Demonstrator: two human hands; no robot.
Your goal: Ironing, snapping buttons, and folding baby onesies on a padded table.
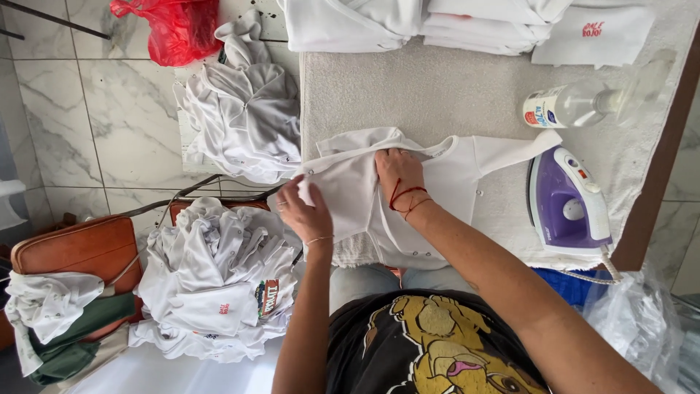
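1. Left hand: grip closed on the near-left edge of the white shirt, fabric pinched and lifted a little.
2. Right hand: pressing flat on the shirt's middle, fingers curled into a fold. Grip looks partly closed on cloth; can't tell if it's pinching or just pinning.
3. Shirt lies spread on the padded counter, collar far, one sleeve running right to just beside the iron.
4. Iron, purple and white, on the counter's right edge, cord hanging off the near corner. Risk: a tug on that sleeve could nudge the iron, or a snagged cord could pull it off.
5. Spray bottle lies on its side beyond the iron. Could roll or leak onto the pad.
6. Folded stack at the far edge, well apart.
7. Left of the counter: loose white piles on chairs, near the left elbow. A sweep could drop them on the floor.
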